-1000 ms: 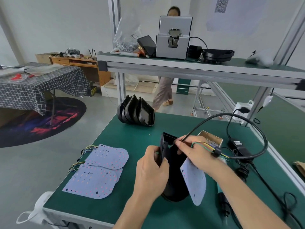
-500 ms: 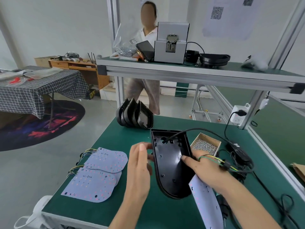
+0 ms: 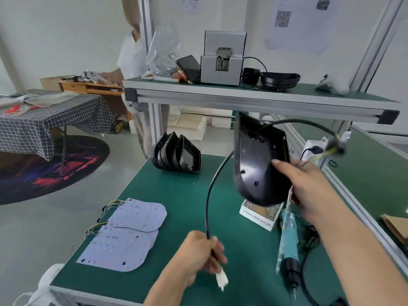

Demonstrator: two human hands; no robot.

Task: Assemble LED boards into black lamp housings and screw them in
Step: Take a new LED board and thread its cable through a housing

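Your left hand point(image 3: 199, 253) now grips the black cable point(image 3: 212, 191) near its white plug point(image 3: 221, 280); half a sec ago it was free beside the housing, so you've pulled the cable through. Right of it the screwdriver point(image 3: 288, 248) lies on the green bench point(image 3: 187, 191). Your right hand point(image 3: 309, 191) holds the black housing point(image 3: 259, 162) lifted and tilted, w/ an LED board point(image 3: 289, 196) edge pinched behind it; before, it sat lower. Screw box point(image 3: 260, 212) is just below. Spare boards point(image 3: 132, 230) lie left, housing stack point(image 3: 176, 153) at the far edge. Board seating looks next.

Both forearms bare, no sleeves or gloves.
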